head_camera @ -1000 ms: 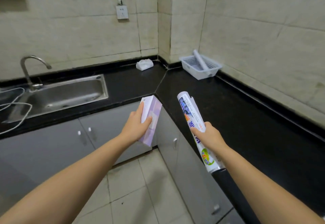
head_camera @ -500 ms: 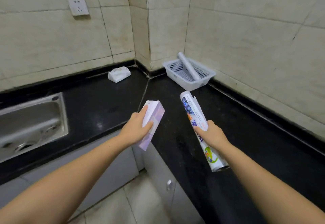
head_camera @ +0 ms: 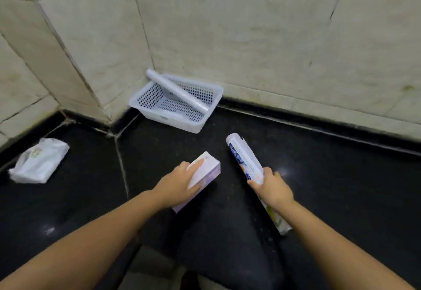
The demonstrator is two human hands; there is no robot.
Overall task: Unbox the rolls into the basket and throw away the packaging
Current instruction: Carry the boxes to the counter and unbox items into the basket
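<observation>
My left hand [head_camera: 175, 187] grips a long pale purple box [head_camera: 205, 173] low over the black counter. A printed, wrapped roll [head_camera: 245, 160] is held around its middle by my right hand [head_camera: 273, 189], its far end pointing toward the basket. The white perforated basket [head_camera: 145, 98] stands in the corner against the tiled wall. One plain white roll [head_camera: 175, 90] lies slanted across the basket, its upper end sticking out over the back rim.
A crumpled white plastic pack [head_camera: 38, 161] lies on the black counter [head_camera: 341, 187] at the left. Tiled walls close off the back and left of the corner. The counter's inner edge and a strip of floor [head_camera: 159, 269] show at the bottom.
The view has swung right and closer to the corner; the sink has left the frame. Both hands have moved forward over the counter and lower, still holding the box and the roll.
</observation>
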